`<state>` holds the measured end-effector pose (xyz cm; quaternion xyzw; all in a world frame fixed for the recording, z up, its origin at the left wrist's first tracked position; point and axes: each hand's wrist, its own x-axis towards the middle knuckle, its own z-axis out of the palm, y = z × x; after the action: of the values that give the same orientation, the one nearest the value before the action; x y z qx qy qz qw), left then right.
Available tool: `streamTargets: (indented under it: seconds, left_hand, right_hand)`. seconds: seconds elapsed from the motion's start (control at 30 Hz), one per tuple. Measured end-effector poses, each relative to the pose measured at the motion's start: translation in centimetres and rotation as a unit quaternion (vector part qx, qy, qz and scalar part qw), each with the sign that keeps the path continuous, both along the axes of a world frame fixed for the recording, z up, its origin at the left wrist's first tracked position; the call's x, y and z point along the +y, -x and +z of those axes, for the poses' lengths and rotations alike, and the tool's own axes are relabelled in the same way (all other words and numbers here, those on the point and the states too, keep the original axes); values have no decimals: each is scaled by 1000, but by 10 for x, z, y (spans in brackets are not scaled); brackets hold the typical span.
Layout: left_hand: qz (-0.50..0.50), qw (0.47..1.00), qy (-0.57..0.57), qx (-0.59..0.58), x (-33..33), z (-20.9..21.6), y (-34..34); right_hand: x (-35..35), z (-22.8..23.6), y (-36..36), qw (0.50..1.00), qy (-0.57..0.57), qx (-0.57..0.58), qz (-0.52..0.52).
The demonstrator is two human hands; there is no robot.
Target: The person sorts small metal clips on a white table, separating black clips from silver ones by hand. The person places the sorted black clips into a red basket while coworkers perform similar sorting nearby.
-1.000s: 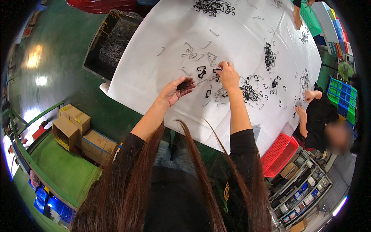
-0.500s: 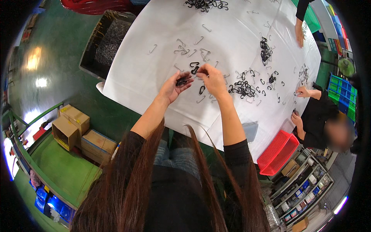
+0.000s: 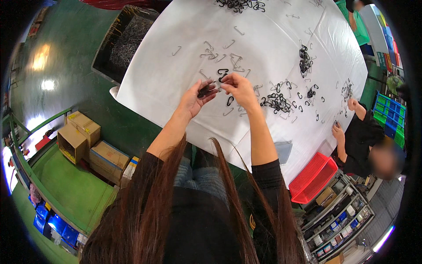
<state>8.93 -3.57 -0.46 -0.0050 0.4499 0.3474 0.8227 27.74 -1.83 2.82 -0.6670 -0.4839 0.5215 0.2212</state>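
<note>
My left hand (image 3: 192, 100) is turned palm up over the white table, its fingers curled around a dark carabiner-like clip (image 3: 203, 91); whether more lie beneath it is hidden. Close beside it, my right hand (image 3: 239, 90) has thumb and fingertips pinched together at the left fingertips. What those fingertips hold, if anything, is too small to make out. Just beyond my hands lies a black clip (image 3: 223, 71), and another black clip (image 3: 230, 101) rests below my right hand. Thin wire pieces (image 3: 209, 54) with hooked ends are scattered past them.
To the right is a pile of black clips (image 3: 279, 102), with another heap (image 3: 305, 61) farther back. A red basket (image 3: 312, 178) stands at the table's right edge, near a co-worker's hands (image 3: 338, 132). A dark bin of wire pieces (image 3: 127, 48) sits off the far left edge.
My right hand has moved slightly left, closer to my left hand. The far co-worker's arm has drawn back from the table, and the nearer co-worker's upper hand has shifted. The whole view has tilted a little.
</note>
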Motion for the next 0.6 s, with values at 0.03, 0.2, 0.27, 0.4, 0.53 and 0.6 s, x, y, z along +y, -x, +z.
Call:
streamTargets:
  seconds: [0.03,0.2,0.27,0.4,0.53,0.6]
  left_hand:
    - [18,998,6,-64,-1,-1,0]
    - [22,999,4,-27,0,-11,11]
    - [25,1000,11,-10,-2,-14,16]
    - [28,999,19,-17,-4,-13,20]
    - [29,998,10,-51,-2,-12,16]
    - [35,997,13,-68,0,-14,13]
  right_hand:
    - [1,-3,5,995,-24,-81,46]
    - [18,-26,4,911,-154,-329,198]
    - [25,-31,-2,874,-174,-373,259]
    - [28,-22,0,834,-175,-412,322]
    - [19,-1,15,913,-80,-267,298]
    - [20,0,17,941,-69,-214,253]
